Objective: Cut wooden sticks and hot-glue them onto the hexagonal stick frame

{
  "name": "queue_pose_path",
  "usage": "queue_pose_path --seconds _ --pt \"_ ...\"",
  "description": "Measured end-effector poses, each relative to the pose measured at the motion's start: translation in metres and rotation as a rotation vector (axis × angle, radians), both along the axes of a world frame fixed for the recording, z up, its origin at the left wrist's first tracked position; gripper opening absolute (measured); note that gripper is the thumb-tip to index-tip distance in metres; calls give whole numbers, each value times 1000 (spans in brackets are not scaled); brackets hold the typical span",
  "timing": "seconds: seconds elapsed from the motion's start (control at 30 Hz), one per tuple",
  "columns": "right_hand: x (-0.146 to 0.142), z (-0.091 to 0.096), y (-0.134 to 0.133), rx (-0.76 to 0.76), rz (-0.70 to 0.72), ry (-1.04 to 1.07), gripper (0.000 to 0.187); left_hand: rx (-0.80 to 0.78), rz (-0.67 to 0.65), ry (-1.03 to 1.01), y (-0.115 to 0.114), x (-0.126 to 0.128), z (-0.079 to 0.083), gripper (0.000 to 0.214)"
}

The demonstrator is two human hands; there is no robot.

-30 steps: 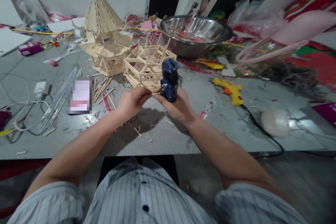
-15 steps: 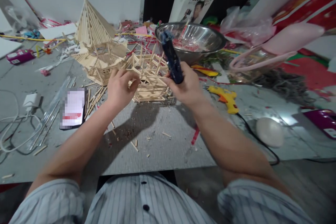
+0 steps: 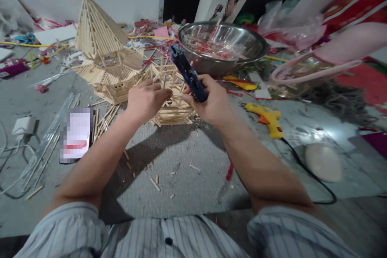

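Observation:
My right hand (image 3: 211, 102) is closed round a dark blue tool (image 3: 188, 73) that points up and to the left. My left hand (image 3: 146, 98) has its fingers pinched together right at the small wooden stick frame (image 3: 169, 100) on the grey table (image 3: 181, 161); what they pinch is too small to name. Both hands meet in front of that frame. Behind it stands a taller stick pagoda model (image 3: 99, 56) with a pointed roof.
A steel bowl (image 3: 222, 44) sits behind the frame. A yellow glue gun (image 3: 267, 117) with a black cord lies to the right, near a white egg-shaped object (image 3: 323, 162). A phone (image 3: 75, 135), loose sticks, a charger (image 3: 22, 125) and cables lie left.
Both hands went from near the table's front edge forward to the stick frame. The blue tool tilted from upright to leaning left. My view shifted forward.

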State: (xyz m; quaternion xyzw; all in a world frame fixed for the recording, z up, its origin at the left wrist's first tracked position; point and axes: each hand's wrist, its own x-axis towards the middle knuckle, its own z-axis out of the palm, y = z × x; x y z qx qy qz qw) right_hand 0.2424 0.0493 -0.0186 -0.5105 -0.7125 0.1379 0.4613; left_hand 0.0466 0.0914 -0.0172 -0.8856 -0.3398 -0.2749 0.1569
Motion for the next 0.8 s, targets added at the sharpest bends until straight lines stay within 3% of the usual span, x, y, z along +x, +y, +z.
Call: queue_pose_path --seconds 0.27,0.8 --pt "8 -5 7 -5 -38 -15 34 -120 151 109 -5 7 12 31" --pt "7 -7 9 -15 -91 -32 31 -304 316 396 -9 17 37 31"
